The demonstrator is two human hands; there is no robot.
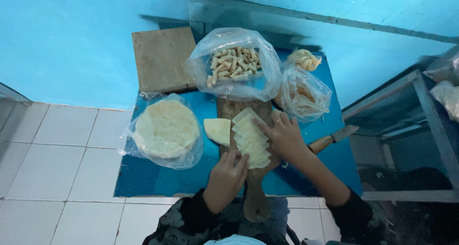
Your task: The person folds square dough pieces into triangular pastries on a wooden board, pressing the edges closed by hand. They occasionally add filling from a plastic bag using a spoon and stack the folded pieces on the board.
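Now both hands rest on fanned dough strips [250, 137] on a paddle board [256, 197] mid-tabletop [158, 178]: left hand [225, 177] loosely curled at their near end, right hand [283, 136] spread flat. Bagged wrappers [166, 128] lie left, a knife [332, 139] right.

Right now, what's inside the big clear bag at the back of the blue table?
The big clear bag holds a pile of small, pale rolled pastry pieces, seen through its open top. Whatever lies under the pile is hidden, as is the blue table beneath the bag.
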